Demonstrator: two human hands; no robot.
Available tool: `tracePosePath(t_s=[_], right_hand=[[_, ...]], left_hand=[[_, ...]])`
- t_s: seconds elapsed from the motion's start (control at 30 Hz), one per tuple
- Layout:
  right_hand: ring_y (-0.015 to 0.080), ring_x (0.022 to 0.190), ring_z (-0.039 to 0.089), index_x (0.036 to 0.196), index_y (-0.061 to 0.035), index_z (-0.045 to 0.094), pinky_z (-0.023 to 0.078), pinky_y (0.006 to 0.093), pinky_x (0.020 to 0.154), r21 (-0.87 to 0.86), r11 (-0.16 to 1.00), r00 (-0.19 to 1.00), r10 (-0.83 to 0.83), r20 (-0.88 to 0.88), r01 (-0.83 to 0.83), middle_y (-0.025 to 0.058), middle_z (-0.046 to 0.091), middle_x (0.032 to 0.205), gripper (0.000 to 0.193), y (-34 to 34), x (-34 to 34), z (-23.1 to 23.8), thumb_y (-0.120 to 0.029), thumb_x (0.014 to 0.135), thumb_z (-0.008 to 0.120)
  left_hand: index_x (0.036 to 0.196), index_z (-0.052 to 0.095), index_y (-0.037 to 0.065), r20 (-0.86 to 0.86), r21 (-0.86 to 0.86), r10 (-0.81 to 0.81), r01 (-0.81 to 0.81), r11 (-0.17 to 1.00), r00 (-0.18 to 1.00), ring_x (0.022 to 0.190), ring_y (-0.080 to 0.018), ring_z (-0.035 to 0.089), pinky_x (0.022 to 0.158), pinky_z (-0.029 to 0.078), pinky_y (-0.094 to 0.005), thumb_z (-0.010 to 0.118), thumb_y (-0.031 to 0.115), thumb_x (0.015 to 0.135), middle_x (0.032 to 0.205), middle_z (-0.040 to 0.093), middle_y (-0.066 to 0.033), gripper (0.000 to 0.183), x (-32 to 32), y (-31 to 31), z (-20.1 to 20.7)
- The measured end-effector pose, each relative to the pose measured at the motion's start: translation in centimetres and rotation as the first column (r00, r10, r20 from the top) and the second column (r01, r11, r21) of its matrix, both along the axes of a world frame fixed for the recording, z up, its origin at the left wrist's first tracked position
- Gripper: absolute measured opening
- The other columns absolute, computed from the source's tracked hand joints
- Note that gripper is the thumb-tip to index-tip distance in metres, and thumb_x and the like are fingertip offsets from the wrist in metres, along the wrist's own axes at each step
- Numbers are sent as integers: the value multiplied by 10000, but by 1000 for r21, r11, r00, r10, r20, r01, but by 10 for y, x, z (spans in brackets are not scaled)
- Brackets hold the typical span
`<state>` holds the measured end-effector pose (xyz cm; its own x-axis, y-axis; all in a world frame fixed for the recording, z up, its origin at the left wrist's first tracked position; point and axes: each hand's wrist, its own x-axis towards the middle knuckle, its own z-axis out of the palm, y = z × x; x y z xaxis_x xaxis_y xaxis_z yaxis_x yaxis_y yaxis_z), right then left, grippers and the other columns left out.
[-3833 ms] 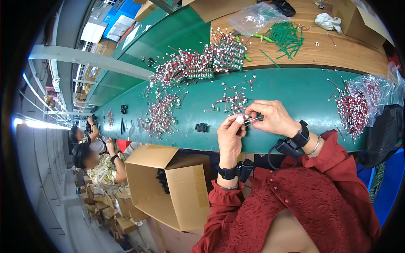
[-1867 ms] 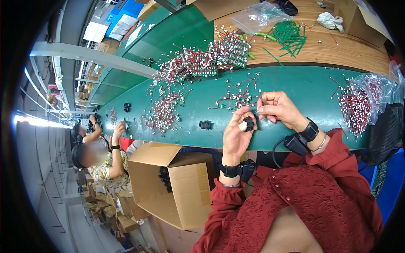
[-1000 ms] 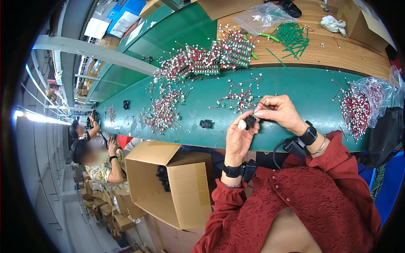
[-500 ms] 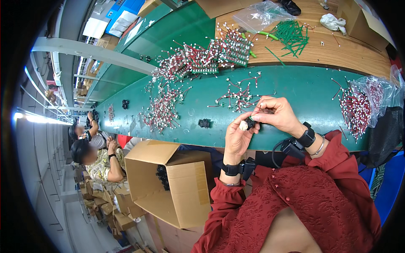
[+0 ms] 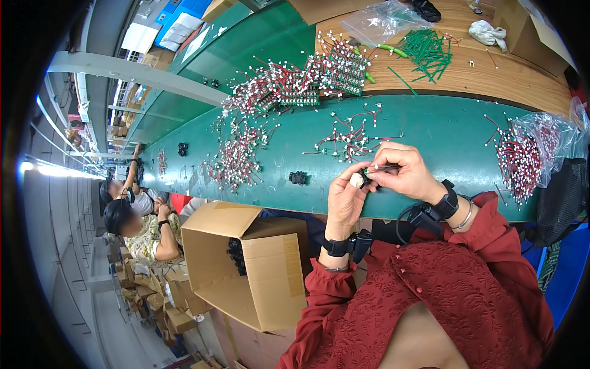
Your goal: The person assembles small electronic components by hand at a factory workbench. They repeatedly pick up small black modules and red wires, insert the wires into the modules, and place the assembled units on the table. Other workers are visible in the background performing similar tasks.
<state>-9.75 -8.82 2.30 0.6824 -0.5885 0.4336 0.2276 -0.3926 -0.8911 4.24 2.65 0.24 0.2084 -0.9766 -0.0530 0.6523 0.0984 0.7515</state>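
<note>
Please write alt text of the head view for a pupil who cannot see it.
A person's left hand holds a black-and-white part above a green bench while the right hand works at it. Piles of red wires with white connectors lie around; an open cardboard box sits lower left.

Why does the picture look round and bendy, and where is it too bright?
Head view: the fisheye lens blackens the rim and bends the green worktable; same view: the white light strip at left glares; left hand and right hand look fairly sharp.
</note>
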Motion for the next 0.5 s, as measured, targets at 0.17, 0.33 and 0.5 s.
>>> tracePosePath(t_s=[0.17, 0.33, 0.5], right_hand=[[73, 616, 531, 777, 13, 565, 443, 231, 545, 325, 939, 992, 91, 88, -115, -3, 560, 743, 118, 7, 4, -8, -19, 833, 663], [47, 570, 511, 813, -2, 588, 399, 197, 495, 620, 760, 980, 129, 152, -196, 25, 600, 745, 90, 5, 7, -11, -53, 854, 649], [17, 500, 440, 853, -10, 614, 316, 169, 426, 868, 430, 967, 149, 204, -249, 8, 576, 705, 104, -1, 2, -10, -110, 880, 630]], left_hand=[[1185, 559, -45, 26, -1, 31, -31, 1000, 999, 819, -157, 578, 724, 481, -279, 614, 143, 905, 984, 625, -99, 342, -1, 0, 5], [1134, 570, -27, -4, 68, 60, -60, 996, 998, 787, -162, 595, 702, 491, -275, 606, 157, 914, 965, 626, -92, 288, -5, -5, 8], [1065, 565, 7, -21, 88, 35, -33, 996, 999, 785, -167, 618, 679, 516, -277, 567, 227, 942, 950, 631, -108, 253, -7, -12, 9]])
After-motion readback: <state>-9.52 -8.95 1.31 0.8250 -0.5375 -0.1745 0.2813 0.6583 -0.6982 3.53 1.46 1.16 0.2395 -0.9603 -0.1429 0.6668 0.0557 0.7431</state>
